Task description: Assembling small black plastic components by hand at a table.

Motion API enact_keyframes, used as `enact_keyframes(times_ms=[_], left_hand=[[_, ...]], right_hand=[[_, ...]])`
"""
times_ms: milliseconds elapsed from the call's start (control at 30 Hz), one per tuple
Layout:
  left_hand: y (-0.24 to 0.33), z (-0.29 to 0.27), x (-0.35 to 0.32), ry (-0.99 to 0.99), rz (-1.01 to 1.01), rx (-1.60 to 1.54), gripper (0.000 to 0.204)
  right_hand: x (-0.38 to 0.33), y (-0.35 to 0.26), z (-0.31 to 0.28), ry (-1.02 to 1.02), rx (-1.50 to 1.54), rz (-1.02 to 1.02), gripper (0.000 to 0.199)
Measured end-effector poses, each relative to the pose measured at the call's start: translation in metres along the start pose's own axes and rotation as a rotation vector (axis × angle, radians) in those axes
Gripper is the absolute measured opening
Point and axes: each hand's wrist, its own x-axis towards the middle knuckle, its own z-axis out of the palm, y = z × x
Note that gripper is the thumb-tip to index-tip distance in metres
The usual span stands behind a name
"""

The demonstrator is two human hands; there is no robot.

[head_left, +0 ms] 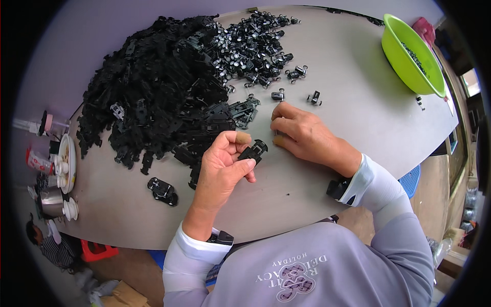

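Observation:
My left hand [221, 162] pinches a black plastic toy car chassis [254, 152] between thumb and fingers, above the table. Just to its right, my right hand [304, 129] is closed with its fingertips drawn together close to the tabletop; what they hold, if anything, is hidden. Tan coverings wrap some fingertips. Beyond the right hand lie a small wheel-and-axle piece [278, 94] and a second wheel-and-axle piece [315, 97]. A black toy car chassis with parts fitted [162, 191] rests on the table to the left of my left hand.
A large heap of black chassis plates [148, 82] covers the far left, against a pile of wheel-and-axle pieces [245, 48]. A green basin [409, 66] holding small dark parts stands far right. A white plate [66, 158] and cups line the left edge. A person [53, 248] is at lower left.

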Motion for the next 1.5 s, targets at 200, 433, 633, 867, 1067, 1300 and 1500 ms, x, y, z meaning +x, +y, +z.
enact_keyframes(times_ms=[200, 433, 633, 867, 1067, 1300, 1500], left_hand=[[-0.001, 0.001, 0.001, 0.020, -0.028, -0.010, 0.034], [-0.005, 0.010, 0.002, -0.021, -0.117, -0.028, 0.017], [-0.007, 0.006, 0.003, -0.034, -0.235, -0.235, 0.017], [-0.008, 0.011, 0.002, 0.035, -0.228, -0.237, 0.013], [-0.007, 0.011, -0.002, -0.038, -0.255, -0.355, 0.016], [-0.009, 0.016, -0.004, -0.037, -0.125, -0.024, 0.017], [-0.010, 0.013, -0.003, 0.025, 0.057, 0.160, 0.011]], right_hand=[[-0.002, -0.004, -0.007, 0.038, 0.124, -0.049, 0.021], [-0.004, -0.022, -0.006, 0.075, 0.160, -0.314, 0.029], [-0.007, -0.023, -0.010, 0.083, 0.189, -0.311, 0.029], [-0.011, -0.028, 0.002, 0.063, 0.039, -0.332, 0.022], [-0.012, -0.030, 0.008, 0.162, 0.152, -0.375, 0.018], [-0.021, -0.036, 0.004, 0.100, 0.098, -0.280, 0.025], [-0.002, 0.005, -0.043, 0.119, 0.089, 0.067, 0.015]])
